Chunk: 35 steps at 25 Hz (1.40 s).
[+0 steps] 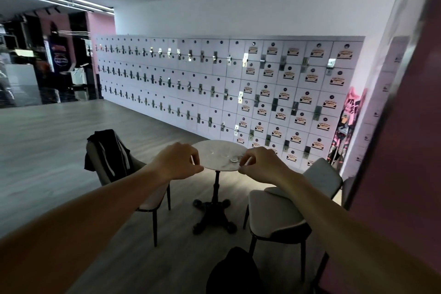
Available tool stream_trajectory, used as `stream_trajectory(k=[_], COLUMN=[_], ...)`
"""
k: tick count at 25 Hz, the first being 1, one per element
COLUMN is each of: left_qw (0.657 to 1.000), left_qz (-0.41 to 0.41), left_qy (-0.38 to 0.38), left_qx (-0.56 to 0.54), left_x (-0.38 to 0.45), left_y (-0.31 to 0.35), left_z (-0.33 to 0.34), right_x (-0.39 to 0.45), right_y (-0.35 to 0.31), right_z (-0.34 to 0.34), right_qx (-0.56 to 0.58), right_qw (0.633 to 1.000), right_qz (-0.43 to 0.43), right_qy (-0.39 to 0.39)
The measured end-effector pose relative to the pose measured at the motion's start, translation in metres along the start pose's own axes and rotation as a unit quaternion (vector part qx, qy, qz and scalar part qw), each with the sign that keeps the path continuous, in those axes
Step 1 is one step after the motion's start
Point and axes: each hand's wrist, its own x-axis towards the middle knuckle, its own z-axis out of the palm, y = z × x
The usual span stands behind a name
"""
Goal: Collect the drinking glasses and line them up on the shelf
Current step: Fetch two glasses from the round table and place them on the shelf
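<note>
A small round white table (210, 150) on a black pedestal stands ahead of me. Clear drinking glasses (224, 153) stand on its top, faint and hard to tell apart; one low glass (234, 159) sits near the right edge. My left hand (177, 162) is stretched out in front of the table's left edge, fingers loosely curled and apart, holding nothing. My right hand (260, 164) reaches toward the table's right edge, fingers bent near the low glass, with nothing in it. No shelf is in view.
A chair (114, 164) with a dark jacket over its back stands left of the table; a grey chair (286, 207) stands to its right. A wall of white lockers (226, 88) runs behind. A pink wall (410, 150) is close on my right. Wood floor opens to the left.
</note>
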Motion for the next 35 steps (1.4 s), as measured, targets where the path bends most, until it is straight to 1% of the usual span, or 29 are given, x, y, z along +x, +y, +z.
stream_trajectory(k=[5, 13, 17, 26, 30, 35], left_qw=[1.000, 0.999, 0.997, 0.992, 0.991, 0.989], left_qz=[-0.008, 0.028, 0.051, 0.074, 0.082, 0.089], left_qy=[-0.016, -0.042, -0.052, -0.093, -0.100, -0.118], left_qx=[-0.003, -0.022, -0.039, -0.047, -0.027, -0.017], left_x=[0.072, 0.220, 0.281, 0.405, 0.482, 0.579], left_y=[-0.061, -0.166, -0.201, -0.251, -0.267, -0.267], left_z=[0.030, 0.060, 0.075, 0.133, 0.168, 0.209], right_x=[0.093, 0.249, 0.306, 0.424, 0.493, 0.572], right_y=[0.009, 0.013, 0.019, 0.065, 0.106, 0.167], right_z=[0.041, 0.100, 0.115, 0.140, 0.144, 0.141], right_qx=[-0.011, -0.006, -0.012, -0.021, -0.017, -0.013], right_qw=[1.000, 0.999, 0.996, 0.992, 0.992, 0.988], right_qz=[-0.002, 0.054, 0.084, 0.122, 0.125, 0.150], right_qy=[-0.013, 0.002, 0.008, 0.005, 0.020, 0.018])
